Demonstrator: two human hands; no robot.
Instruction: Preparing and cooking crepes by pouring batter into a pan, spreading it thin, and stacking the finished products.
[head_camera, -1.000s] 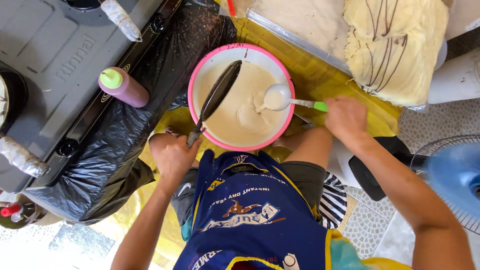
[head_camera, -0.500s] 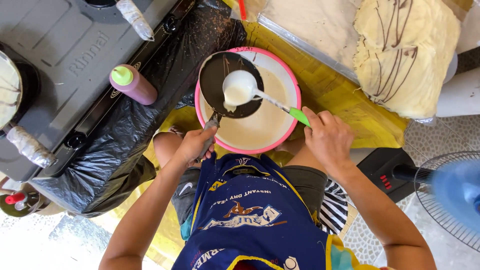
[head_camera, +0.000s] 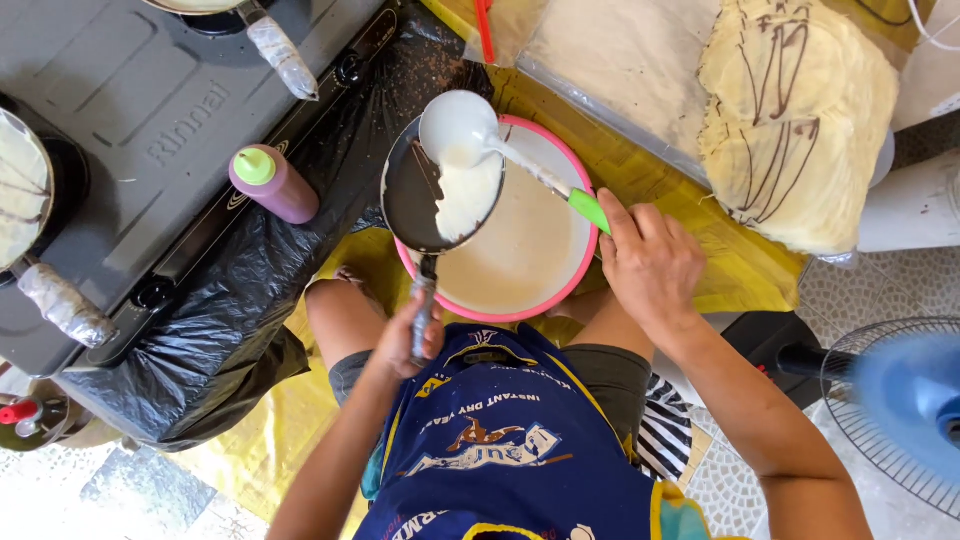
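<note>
My left hand (head_camera: 408, 342) grips the handle of a small black frying pan (head_camera: 420, 190), held level over the left rim of a pink-rimmed bowl (head_camera: 575, 275) of pale batter. My right hand (head_camera: 650, 262) holds a white ladle (head_camera: 458, 128) by its green handle, tipped above the pan. Pale batter covers the right part of the pan's surface. The bowl rests on yellow sheeting in front of my knees and blue apron.
A grey gas stove (head_camera: 150, 130) on black plastic stands at the left, with a pan handle (head_camera: 282, 55) at the top and another pan (head_camera: 20, 190) at the far left. A purple squeeze bottle (head_camera: 272, 184) stands beside it. Stacked crepes (head_camera: 800, 120) lie top right; a blue fan (head_camera: 905, 410) at right.
The pan has been lifted from tilted in the bowl to flat above its left rim. The ladle rose from the bowl and now tips batter onto the pan.
</note>
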